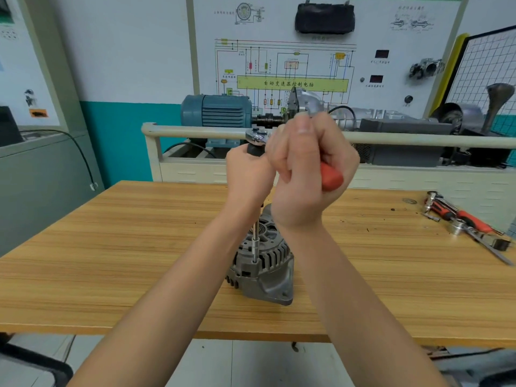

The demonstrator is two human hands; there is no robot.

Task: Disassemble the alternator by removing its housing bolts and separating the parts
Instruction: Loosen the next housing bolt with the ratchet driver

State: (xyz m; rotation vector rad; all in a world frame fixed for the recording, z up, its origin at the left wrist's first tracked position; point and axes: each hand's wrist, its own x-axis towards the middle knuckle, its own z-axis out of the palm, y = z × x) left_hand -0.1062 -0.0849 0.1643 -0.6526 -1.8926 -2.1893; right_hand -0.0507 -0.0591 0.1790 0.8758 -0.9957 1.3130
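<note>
The right hand (pixel 310 174) is wrapped tight round the red handle (pixel 331 178) of a ratchet, thumb up, fingers curled fully about it. Just at its nine o'clock the left hand (pixel 247 174) is closed round the black top of the extension, right under the chrome ratchet head (pixel 255 136), steadying it. From there a long thin extension bar (pixel 255 236) drops straight down to a small socket seated on a housing bolt (pixel 254 261) near the rim of the alternator (pixel 261 263).

The alternator stands on its end on the wooden bench (pixel 111 247), roughly in the middle, resting on its mounting lug. Nothing clamps it and neither hand is on it.

That looks like the weak point to me. Both hands are high up, so a hard pull on the handle could twist or tip the whole casting instead of turning the bolt. With a bar that long, any lean off vertical may let the socket ride up and slip off, rounding the bolt head or gouging the fins. If the bolt breaks free suddenly, the right hand could swing away fast, and the casting might skate toward the bench edge at six o'clock.

Over at three o'clock lie spare tools (pixel 463 222), well apart from the work.
</note>
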